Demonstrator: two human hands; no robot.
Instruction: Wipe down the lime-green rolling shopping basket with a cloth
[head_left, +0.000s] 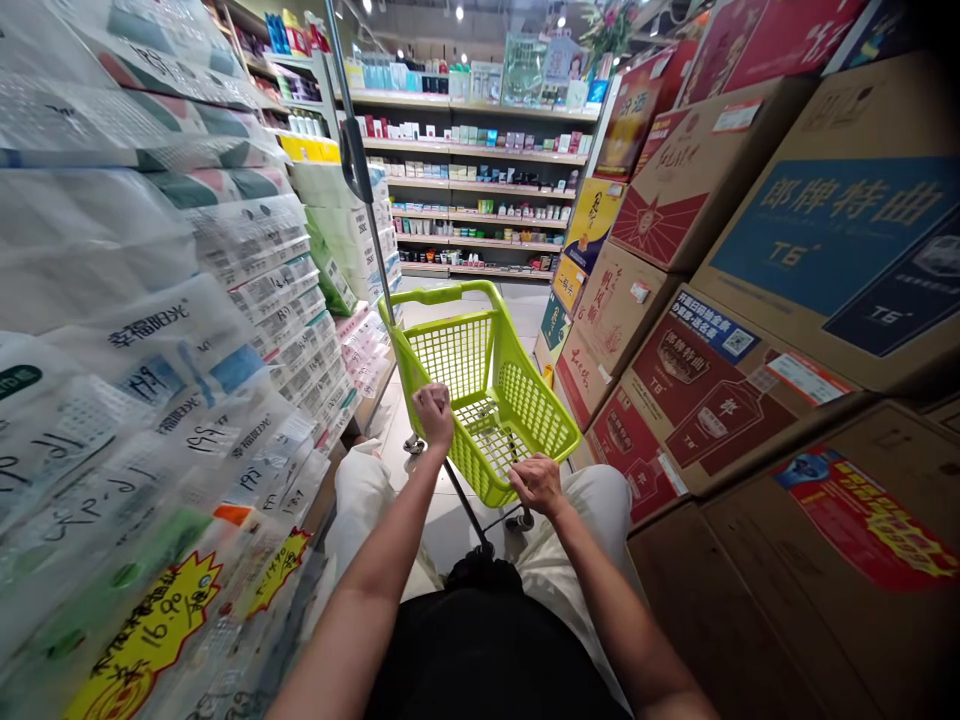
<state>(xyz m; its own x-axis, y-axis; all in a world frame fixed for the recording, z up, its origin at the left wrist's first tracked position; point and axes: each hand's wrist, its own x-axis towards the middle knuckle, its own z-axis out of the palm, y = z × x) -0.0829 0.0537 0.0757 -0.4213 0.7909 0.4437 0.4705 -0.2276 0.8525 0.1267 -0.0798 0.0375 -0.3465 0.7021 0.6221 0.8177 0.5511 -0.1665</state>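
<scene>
Here, the left hand (435,415) curls round the basket's (534,398) left rim, the right hand (538,483) round its near rim; its length runs forward.

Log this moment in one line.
left hand: curled at left rim of green rolling basket; right hand: curled at near-right rim; left: tissue packs; right: liquor cartons

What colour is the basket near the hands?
The basket is lime green, as the head view shows.

12 o'clock: stocked shelves (420,97) | 9 o'clock: stacked wrapped packs (277,230) | 3 o'clock: piled cartons (652,215) | 12 o'clock, overhead: lit lamps (460,13) | floor (390,420): pale, tiled
</scene>
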